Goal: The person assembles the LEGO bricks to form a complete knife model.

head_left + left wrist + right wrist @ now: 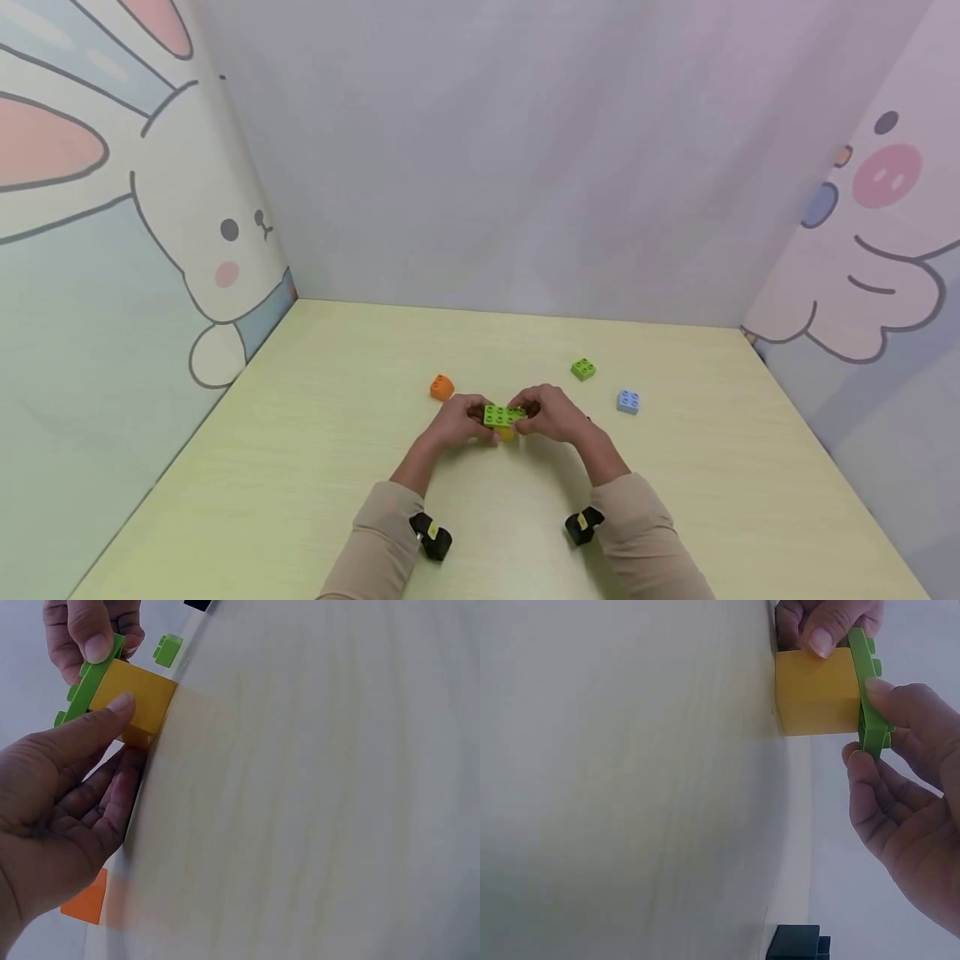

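Observation:
In the head view my left hand (457,421) and right hand (553,414) meet over the middle of the table. The left one grips a yellow block (150,691), its thumb laid along one side. A flat, long green brick (497,416) with two rows of studs lies on top of that block, slightly tilted in the right wrist view. My right thumb and fingers pinch this green brick (865,675) near one end. The yellow block (816,694) stands close over the tabletop.
Left of the hands lies an orange brick (442,387) with a sloped side. A small green brick (583,369) sits farther back on the right, and a light blue brick (628,402) is to its right. A dark brick (795,943) shows in the right wrist view.

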Demonstrator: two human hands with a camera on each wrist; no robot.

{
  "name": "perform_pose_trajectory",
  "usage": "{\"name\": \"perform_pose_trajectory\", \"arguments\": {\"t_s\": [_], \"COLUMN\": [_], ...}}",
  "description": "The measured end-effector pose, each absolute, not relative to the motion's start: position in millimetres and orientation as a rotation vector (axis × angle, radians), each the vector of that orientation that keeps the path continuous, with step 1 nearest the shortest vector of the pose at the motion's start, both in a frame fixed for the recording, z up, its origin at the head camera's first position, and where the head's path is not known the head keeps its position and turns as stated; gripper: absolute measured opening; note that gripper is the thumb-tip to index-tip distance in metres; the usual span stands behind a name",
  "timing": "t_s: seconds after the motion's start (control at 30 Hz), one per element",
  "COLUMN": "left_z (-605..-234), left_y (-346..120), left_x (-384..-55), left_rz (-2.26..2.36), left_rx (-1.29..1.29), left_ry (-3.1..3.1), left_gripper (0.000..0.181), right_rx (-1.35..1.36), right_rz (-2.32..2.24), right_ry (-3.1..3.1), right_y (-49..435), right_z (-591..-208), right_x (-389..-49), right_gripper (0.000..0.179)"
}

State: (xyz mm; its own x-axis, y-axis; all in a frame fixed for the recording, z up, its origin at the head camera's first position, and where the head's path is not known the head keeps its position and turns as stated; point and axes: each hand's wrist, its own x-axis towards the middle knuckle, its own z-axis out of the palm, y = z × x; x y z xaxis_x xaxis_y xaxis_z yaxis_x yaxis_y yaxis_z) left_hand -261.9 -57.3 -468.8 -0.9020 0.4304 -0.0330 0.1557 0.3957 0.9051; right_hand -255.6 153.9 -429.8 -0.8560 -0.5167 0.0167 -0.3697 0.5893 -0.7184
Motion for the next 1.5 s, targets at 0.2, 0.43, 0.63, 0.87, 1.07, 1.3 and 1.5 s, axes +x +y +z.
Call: {"name": "perform_pose_trajectory", "arguments": {"t_s": [0.2,0.43,0.63,0.87,1.07,1.3,1.5], "left_z": [-468.5,-470.3,-471.1,-470.4,-472.8,-456.3,-435.4], "left_y": [-56.0,-56.6,-56.4,-56.0,-58.5,-63.2,-63.5], "left_x": [-262.3,-262.1,-260.7,-258.2,-256.3,-241.1,-233.4], "left_rz": [1.516,1.516,1.537,1.556,1.555,1.645,1.713], "left_rx": [0.529,0.534,0.541,0.537,0.522,0.522,0.564], "left_ry": [2.386,2.380,2.367,2.343,2.364,2.321,2.263], "left_gripper": [0.035,0.035,0.036,0.036,0.036,0.037,0.036], "right_rx": [-0.716,-0.686,-0.704,-0.676,-0.699,-0.690,-0.685], "right_rz": [-1.106,-1.143,-1.212,-1.249,-1.232,-1.234,-1.219], "right_ry": [2.629,2.623,2.634,2.634,2.664,2.660,2.708], "right_y": [153.8,154.3,155.3,157.0,154.0,151.6,152.3], "right_z": [-426.7,-432.3,-437.7,-442.7,-443.4,-446.3,-442.7], "right_x": [-255.8,-253.7,-249.6,-247.0,-245.0,-241.3,-241.5], "right_gripper": [0.021,0.022,0.022,0.024,0.024,0.025,0.025]}}
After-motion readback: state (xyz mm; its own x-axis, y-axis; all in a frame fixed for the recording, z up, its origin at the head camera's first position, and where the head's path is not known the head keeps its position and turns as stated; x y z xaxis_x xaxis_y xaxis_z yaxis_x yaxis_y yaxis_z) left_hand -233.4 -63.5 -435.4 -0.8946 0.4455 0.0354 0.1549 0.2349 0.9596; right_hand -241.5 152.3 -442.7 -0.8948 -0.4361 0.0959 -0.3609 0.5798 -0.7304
